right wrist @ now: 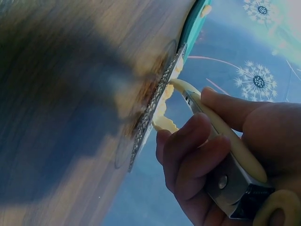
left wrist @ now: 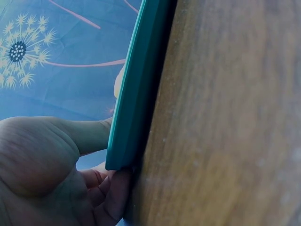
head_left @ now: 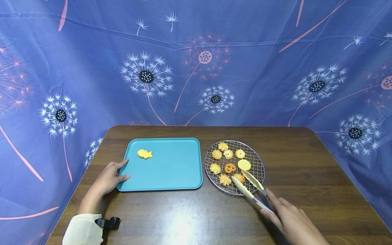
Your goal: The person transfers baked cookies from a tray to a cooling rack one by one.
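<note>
My left hand [head_left: 107, 177] grips the left edge of a blue-green tray [head_left: 171, 166], its thumb over the rim and other fingers at the outer side. A yellow fish-shaped cookie [head_left: 144, 154] lies near the tray's upper left. In my right hand [head_left: 291, 216] I hold metal tongs [head_left: 243, 188] with cream tips. Their tips are spread over the lower right of a round wire rack [head_left: 259, 167], around a swirled cookie [head_left: 239, 177]; contact cannot be told. Also on the rack are a pretzel-shaped cookie [head_left: 230, 168], a round yellow cookie [head_left: 244, 165] and several flower-shaped ones.
Tray and rack stand side by side on a brown wooden table [head_left: 306, 163], a narrow gap between them. A blue cloth [head_left: 260, 68] with dandelion prints hangs behind the table. A black strap [head_left: 108, 223] is at my left sleeve.
</note>
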Motion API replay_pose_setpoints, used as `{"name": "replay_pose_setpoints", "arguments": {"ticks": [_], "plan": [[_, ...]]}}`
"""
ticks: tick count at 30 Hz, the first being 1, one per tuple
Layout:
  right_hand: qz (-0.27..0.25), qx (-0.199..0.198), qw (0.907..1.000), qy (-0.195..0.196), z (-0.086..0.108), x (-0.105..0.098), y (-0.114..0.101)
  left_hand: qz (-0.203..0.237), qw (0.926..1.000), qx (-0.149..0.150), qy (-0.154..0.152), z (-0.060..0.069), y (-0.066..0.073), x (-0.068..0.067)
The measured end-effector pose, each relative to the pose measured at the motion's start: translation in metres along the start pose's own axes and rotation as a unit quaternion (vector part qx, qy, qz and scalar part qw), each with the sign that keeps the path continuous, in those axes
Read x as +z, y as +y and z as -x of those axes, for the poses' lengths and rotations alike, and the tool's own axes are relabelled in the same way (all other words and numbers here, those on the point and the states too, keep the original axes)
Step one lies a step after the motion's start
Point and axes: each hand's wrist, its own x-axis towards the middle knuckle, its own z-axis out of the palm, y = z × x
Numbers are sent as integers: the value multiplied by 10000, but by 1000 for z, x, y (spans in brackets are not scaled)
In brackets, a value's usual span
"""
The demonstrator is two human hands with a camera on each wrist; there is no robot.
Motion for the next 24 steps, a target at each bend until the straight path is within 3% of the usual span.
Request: {"name": "replay_pose_setpoints", "arguments": {"ticks": [15, 24], "plan": [[-12, -137, 9996, 245, -3, -1, -5, -7, 10000, 64, 39, -1, -1, 0], [-215, -231, 9991, 272, -14, 0, -20, -61, 9999, 77, 64, -1, -3, 1]]}}
